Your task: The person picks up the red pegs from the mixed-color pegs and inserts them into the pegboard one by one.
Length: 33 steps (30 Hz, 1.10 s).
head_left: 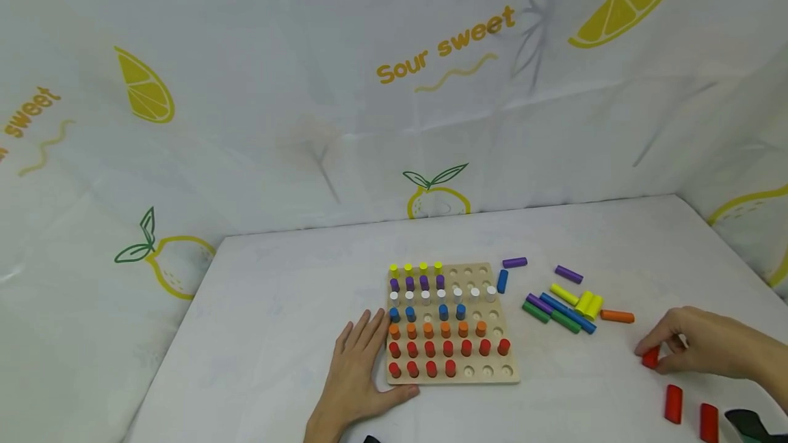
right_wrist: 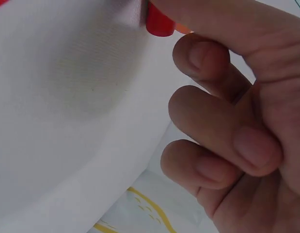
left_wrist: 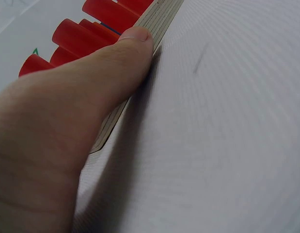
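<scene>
A wooden pegboard (head_left: pixel 478 380) lies on the white table with rows of yellow, purple, white, blue, orange and red pegs. My left hand (head_left: pixel 357 378) rests at its left side, fingers extended, with the thumb (left_wrist: pixel 125 51) along the front edge. The front red row holds pegs on the left and bare holes on the right. Out to the right, my right hand (head_left: pixel 702 342) pinches a red peg (head_left: pixel 650 358) between thumb and index finger, low over the table. In the right wrist view that peg (right_wrist: pixel 160 22) shows at the top, partly hidden by the hand.
Two loose red pegs (head_left: pixel 674 404) lie in front of the right hand. Between board and right hand are scattered green pegs (head_left: pixel 566 321), yellow pegs (head_left: pixel 589 304), blue and purple ones, and an orange peg (head_left: pixel 617 316). A dark object (head_left: pixel 747 424) is at the lower right.
</scene>
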Motion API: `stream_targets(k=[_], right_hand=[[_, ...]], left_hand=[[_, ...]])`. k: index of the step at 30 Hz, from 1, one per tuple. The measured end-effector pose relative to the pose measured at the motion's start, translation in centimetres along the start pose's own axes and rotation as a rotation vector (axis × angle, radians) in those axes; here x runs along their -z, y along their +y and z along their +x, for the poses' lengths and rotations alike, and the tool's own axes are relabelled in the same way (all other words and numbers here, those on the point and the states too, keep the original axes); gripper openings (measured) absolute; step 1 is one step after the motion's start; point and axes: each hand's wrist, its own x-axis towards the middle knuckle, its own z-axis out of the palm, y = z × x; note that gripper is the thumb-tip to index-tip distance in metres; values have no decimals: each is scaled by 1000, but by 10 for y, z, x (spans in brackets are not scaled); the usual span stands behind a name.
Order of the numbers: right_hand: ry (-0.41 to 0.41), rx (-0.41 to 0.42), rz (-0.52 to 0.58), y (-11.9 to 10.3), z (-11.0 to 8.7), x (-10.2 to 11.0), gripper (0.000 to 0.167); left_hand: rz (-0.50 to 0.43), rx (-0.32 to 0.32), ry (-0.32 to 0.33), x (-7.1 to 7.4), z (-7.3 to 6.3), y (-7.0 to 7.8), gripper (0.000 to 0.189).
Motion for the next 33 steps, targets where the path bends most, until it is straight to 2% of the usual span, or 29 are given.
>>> stream_targets(k=[5,11,20,24,33], right_hand=[[31,8,-37,-5,-2,0,18],[124,8,-105,-13,-6,1,17],[228,65,-161,-26,-12,3,20],[294,123,-164,-33,-15,1,21],[401,183,-117,-64,-16,-6,27]], left_hand=[[0,5,-8,1,0,0,113],[8,-6,11,0,0,0,113],[11,-11,22,1,-1,1,113],[10,-6,15,1,-1,1,112],[9,-11,18,1,-1,1,112]])
